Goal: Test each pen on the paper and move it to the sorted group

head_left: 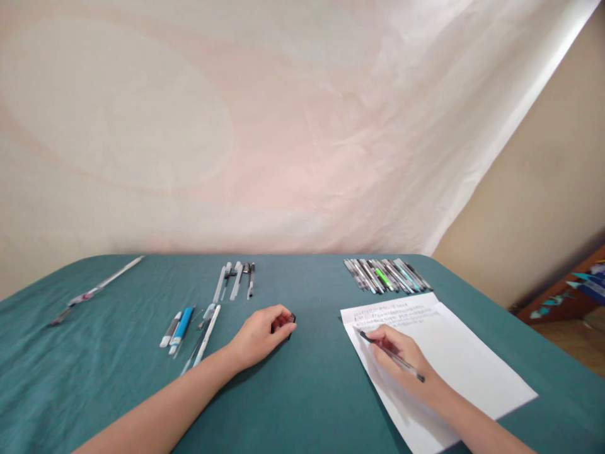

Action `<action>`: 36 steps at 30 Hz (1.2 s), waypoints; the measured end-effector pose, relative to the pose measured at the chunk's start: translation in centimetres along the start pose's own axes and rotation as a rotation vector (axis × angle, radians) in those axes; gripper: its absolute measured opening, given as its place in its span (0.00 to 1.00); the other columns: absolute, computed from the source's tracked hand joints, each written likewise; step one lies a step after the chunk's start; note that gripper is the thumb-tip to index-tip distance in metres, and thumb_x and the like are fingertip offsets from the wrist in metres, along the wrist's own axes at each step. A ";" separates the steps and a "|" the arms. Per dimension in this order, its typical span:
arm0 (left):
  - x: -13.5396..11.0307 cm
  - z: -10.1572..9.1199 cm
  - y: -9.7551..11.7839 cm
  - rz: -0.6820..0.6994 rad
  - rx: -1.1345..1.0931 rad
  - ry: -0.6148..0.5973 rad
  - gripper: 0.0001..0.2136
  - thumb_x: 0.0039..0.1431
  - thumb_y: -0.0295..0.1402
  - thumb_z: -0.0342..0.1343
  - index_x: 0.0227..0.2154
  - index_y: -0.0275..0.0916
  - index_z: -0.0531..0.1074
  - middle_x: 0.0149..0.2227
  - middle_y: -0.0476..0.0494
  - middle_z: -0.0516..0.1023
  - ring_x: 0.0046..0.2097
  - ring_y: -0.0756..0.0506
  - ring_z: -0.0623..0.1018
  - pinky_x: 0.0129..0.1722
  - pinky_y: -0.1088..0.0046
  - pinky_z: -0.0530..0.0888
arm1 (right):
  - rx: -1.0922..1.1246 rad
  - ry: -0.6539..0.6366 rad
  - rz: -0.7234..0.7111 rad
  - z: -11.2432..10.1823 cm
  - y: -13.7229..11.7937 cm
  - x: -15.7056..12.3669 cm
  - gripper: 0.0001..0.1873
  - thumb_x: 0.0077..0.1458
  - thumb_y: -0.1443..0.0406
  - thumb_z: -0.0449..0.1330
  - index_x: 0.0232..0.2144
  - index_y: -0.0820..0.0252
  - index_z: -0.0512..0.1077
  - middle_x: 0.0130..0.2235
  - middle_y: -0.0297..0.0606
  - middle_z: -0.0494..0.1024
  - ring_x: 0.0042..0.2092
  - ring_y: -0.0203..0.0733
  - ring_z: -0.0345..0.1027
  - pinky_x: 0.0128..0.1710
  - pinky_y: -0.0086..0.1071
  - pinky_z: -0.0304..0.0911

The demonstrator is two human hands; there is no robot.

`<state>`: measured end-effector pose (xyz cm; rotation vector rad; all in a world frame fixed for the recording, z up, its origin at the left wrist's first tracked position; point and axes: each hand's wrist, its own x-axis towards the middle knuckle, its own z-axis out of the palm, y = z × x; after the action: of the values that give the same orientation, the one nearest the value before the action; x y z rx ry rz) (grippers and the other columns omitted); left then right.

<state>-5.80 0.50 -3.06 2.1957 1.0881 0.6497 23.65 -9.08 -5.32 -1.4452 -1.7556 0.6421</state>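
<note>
My right hand (399, 356) is closed around a pen (406, 366) with a clear barrel and a black grip. Its tip points at the left side of a white sheet of paper (472, 359), just below several lines of handwriting; I cannot tell whether it touches. My left hand (265, 334) rests on the green tablecloth, left of the paper. Thumb and fingers there pinch a small black piece that looks like a pen cap (293, 318), mostly hidden by the fingers.
A tight row of pens (385, 276) lies behind the paper. Left of my left hand are a blue pen-like item (182, 329), a white pen (207, 334) and loose pen parts (236, 280). A long thin strip (101, 287) lies far left. A pale curtain (283, 126) hangs behind the table.
</note>
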 end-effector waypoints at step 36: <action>0.0 0.3 -0.6 -0.009 -0.112 0.055 0.11 0.53 0.40 0.50 0.31 0.38 0.69 0.26 0.50 0.71 0.28 0.50 0.69 0.28 0.77 0.64 | -0.070 -0.137 -0.199 -0.6 -0.7 0.2 0.12 0.56 0.68 0.49 0.36 0.56 0.72 0.31 0.36 0.64 0.33 0.37 0.63 0.33 0.31 0.60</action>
<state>-5.90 0.72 -3.71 2.0872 1.0621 0.7534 23.74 -9.10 -4.35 -1.2764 -2.0168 0.5913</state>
